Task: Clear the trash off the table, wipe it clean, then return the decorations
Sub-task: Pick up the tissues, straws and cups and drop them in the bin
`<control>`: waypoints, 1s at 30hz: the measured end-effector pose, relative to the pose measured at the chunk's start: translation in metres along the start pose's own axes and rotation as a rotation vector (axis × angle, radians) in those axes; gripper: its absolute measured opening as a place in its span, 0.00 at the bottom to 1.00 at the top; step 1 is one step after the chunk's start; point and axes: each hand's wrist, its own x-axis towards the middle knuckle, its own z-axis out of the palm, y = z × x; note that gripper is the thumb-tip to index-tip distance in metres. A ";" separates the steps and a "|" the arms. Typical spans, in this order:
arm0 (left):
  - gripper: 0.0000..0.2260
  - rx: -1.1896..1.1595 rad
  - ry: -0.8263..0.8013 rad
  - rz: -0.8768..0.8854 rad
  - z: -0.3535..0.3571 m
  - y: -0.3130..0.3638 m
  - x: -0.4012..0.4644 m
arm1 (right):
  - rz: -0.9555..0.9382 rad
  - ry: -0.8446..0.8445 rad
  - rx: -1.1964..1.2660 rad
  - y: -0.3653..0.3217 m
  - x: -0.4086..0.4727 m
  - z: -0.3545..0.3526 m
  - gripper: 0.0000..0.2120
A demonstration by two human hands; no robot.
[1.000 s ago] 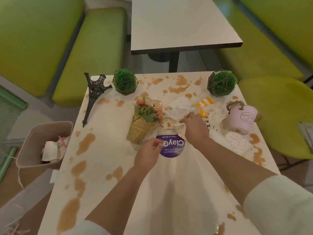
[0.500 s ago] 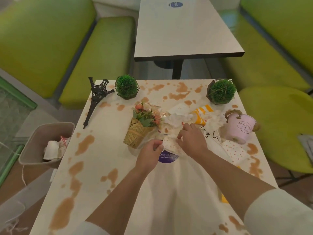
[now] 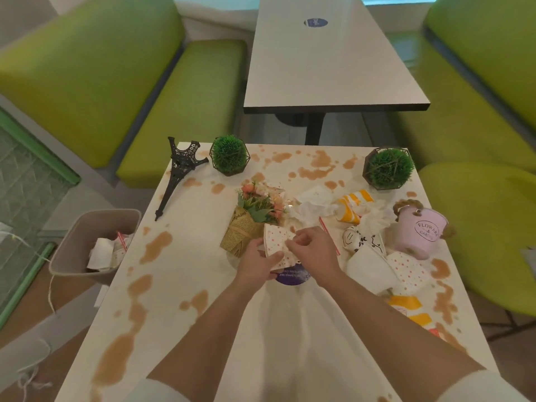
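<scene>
Both hands have come closer together since a moment ago, and the dotted paper now sits higher, lifted up between them. The left hand reaches in from the lower left, with its thumb on top of the paper's near edge and its fingers tucked under, so it grips the paper. The right hand comes in from the lower right, with its knuckles up and its fingers curled, pinching the paper's right side. Both arms are bare and stretch out over the table.

The paper is just above a purple sticker, right beside the bouquet. More trash lies to the right, near a pink pot. Brown spills dot the table. A small tower and two green balls stand at the far end. A bin with paper inside sits on the floor to the left.
</scene>
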 end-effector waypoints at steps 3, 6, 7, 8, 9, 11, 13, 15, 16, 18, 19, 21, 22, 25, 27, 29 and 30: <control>0.19 -0.041 0.045 0.057 -0.003 0.002 -0.002 | 0.007 -0.028 0.077 -0.002 -0.001 0.001 0.09; 0.16 -0.094 0.085 0.159 -0.008 0.014 -0.002 | -0.024 0.007 0.160 -0.011 0.006 -0.004 0.10; 0.15 -0.098 0.112 0.192 -0.011 0.020 0.000 | -0.036 0.034 0.179 -0.016 0.010 -0.007 0.11; 0.14 -0.101 0.139 0.224 -0.014 0.026 0.001 | -0.044 0.058 0.187 -0.021 0.017 -0.009 0.12; 0.13 -0.107 0.167 0.251 -0.017 0.033 0.004 | -0.048 0.072 0.184 -0.027 0.024 -0.011 0.13; 0.10 -0.143 0.213 0.296 -0.025 0.049 0.010 | -0.051 0.067 0.163 -0.037 0.043 -0.012 0.14; 0.09 -0.173 0.254 0.314 -0.035 0.064 0.018 | -0.052 0.051 0.128 -0.048 0.061 -0.012 0.14; 0.09 -0.156 0.290 0.315 -0.045 0.077 0.030 | -0.062 0.037 0.087 -0.059 0.078 -0.011 0.14; 0.09 -0.151 0.295 0.313 -0.050 0.082 0.038 | -0.066 0.027 0.070 -0.063 0.087 -0.009 0.13; 0.10 -0.157 0.298 0.297 -0.059 0.090 0.051 | -0.076 0.002 0.045 -0.068 0.103 -0.004 0.10; 0.11 -0.148 0.301 0.296 -0.063 0.093 0.056 | -0.081 -0.006 0.034 -0.069 0.110 -0.001 0.09; 0.16 -0.126 0.302 0.303 -0.070 0.100 0.069 | -0.101 -0.016 -0.016 -0.069 0.128 0.007 0.07; 0.18 -0.121 0.303 0.297 -0.073 0.103 0.076 | -0.110 -0.026 -0.064 -0.069 0.137 0.011 0.08; 0.21 -0.135 0.288 0.265 -0.077 0.105 0.090 | -0.104 -0.091 -0.229 -0.062 0.159 0.020 0.14; 0.22 -0.149 0.281 0.247 -0.077 0.105 0.099 | -0.082 -0.123 -0.326 -0.055 0.172 0.026 0.17; 0.22 -0.162 0.280 0.239 -0.078 0.104 0.106 | -0.102 -0.159 -0.429 -0.049 0.183 0.031 0.14; 0.22 -0.173 0.281 0.237 -0.078 0.103 0.109 | -0.127 -0.179 -0.495 -0.047 0.187 0.032 0.13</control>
